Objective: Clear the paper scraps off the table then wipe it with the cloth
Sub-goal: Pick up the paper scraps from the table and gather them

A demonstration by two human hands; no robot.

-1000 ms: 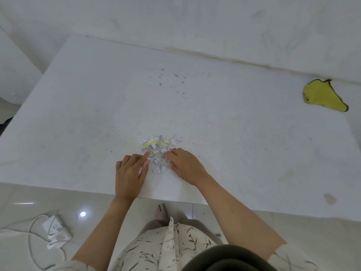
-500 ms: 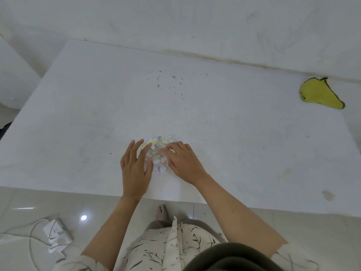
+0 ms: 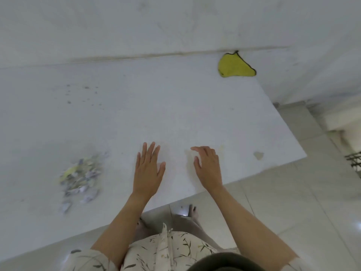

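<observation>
Paper scraps [image 3: 79, 176] heaped left of both empty, flat-fingered hands [image 3: 148, 169] [image 3: 208, 166]; writing unreadable

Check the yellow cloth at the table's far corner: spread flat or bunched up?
Bunched up. The yellow cloth with dark edging lies in a crumpled, irregular lump with a folded point sticking up, untouched on the white table.

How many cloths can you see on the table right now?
1. The yellow cloth lies crumpled at the table's far right corner, against the wall, away from both hands. None other shows.
</observation>
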